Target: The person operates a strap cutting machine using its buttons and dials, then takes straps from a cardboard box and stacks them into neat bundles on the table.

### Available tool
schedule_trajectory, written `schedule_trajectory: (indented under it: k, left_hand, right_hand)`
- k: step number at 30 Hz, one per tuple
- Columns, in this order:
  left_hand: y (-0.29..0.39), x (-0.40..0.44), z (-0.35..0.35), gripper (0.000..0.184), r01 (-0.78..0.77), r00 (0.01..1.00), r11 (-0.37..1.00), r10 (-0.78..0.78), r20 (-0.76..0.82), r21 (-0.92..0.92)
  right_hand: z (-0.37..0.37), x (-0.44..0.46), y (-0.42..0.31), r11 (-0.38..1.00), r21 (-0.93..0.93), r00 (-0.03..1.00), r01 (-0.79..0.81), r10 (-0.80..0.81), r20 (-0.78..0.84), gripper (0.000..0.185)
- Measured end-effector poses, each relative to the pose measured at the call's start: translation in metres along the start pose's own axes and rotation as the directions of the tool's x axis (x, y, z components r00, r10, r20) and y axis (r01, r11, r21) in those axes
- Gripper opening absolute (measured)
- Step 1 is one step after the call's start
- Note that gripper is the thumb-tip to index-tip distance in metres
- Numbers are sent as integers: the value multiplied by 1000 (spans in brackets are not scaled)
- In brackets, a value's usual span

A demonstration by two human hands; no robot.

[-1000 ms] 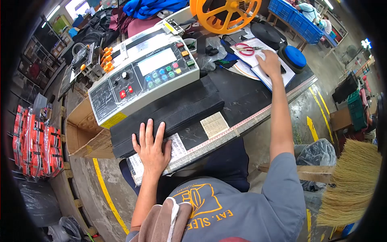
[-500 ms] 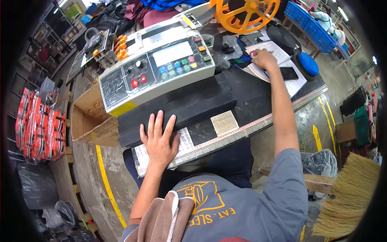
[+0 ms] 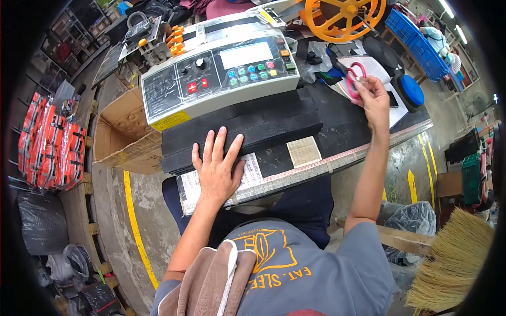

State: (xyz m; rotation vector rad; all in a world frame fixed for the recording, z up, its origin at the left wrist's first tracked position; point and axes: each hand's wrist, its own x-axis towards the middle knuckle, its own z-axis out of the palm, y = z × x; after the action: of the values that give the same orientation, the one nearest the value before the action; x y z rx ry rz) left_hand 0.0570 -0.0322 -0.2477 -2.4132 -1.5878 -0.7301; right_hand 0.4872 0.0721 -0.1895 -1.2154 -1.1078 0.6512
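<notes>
My left hand (image 3: pixel 217 171) lies flat, fingers spread, on the near edge of a stack of black strips (image 3: pixel 274 122). That stack runs along the front of a control machine (image 3: pixel 221 79) with a screen and coloured buttons. At the right, my right hand (image 3: pixel 375 100) grips a pair of scissors (image 3: pixel 360 68) by its pink-red handles, raised above an open notebook (image 3: pixel 375 66). The blades are hard to make out. Behind my right wrist, a dark phone (image 3: pixel 392 100) shows in part on the notebook.
A blue and black roll (image 3: pixel 411 90) stands right of the notebook. An orange reel (image 3: pixel 345 18) rises at the back. A measuring tape (image 3: pixel 337 163) runs along the table's front edge, near a paper note (image 3: pixel 304 152). A cardboard box (image 3: pixel 126 131) sits left, a broom (image 3: pixel 453 263) lower right.
My right hand has lifted the scissors up from the notebook and drawn them nearer to me. My left hand stays on the black strips while the whole view has shifted slightly.
</notes>
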Motion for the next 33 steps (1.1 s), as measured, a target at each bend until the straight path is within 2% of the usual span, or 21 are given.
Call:
schedule_trajectory:
  k: [3,5,7,10,12,13,14,15,17,19,22,24,27,28,31,33]
  left_hand:
    - [1,0,-1,68,-2,1000,1000,2,8,-3]
    - [0,0,-1,68,0,1000,1000,0,-3,-2]
    - [-1,0,-1,68,-1,1000,1000,1,-5,-4]
    - [-2,-2,0,68,-1,1000,1000,1,-5,-7]
    - [-2,-2,1,68,0,1000,1000,0,-4,-10]
    - [-2,-1,1,67,2,1000,1000,-2,0,-10]
    - [-2,-1,0,67,1,1000,1000,-1,6,-11]
    - [-2,0,0,68,1,1000,1000,0,6,-7]
    - [-1,0,-1,69,0,1000,1000,0,7,-1]
    - [-4,-2,3,83,-11,1000,1000,10,-13,-10]
    - [-7,-5,6,98,-27,999,999,27,-40,-19]
    - [-8,-5,7,95,-8,998,997,3,-64,-80]
    - [-6,-5,8,92,-15,997,995,7,-76,-103]
    - [-5,-5,7,92,-18,998,996,14,-56,-83]
    - [-5,-4,3,88,-16,1000,998,15,-19,-64]
    - [-5,-4,2,85,-16,1000,997,15,-18,-72]
  right_hand:
    - [19,-10,4,980,130,988,-149,153,-17,26]
    - [32,-21,3,978,144,987,-148,156,-44,28]
    - [48,-41,-14,972,215,992,-99,114,-59,23]
    - [68,-77,-29,990,133,998,54,-58,25,19]
    - [92,-106,-41,991,39,991,131,-133,36,21]
    - [104,-120,-54,961,-188,979,201,-189,83,18]
    - [120,-132,-69,930,-214,952,300,-277,129,18]
    - [131,-139,-67,903,-259,935,343,-300,191,17]
    - [157,-152,-61,917,-242,934,317,-257,247,17]
    - [176,-160,-59,898,-304,922,319,-220,319,15]
    - [199,-165,-39,771,-403,852,493,-335,402,13]
    - [207,-167,-35,701,-429,811,569,-392,435,14]
    - [206,-163,-43,754,-307,780,581,-408,475,26]
    - [200,-161,-52,786,-279,796,551,-395,459,26]
    - [170,-141,-53,732,-364,816,576,-483,318,19]
    - [137,-126,-47,780,-444,897,442,-391,207,14]
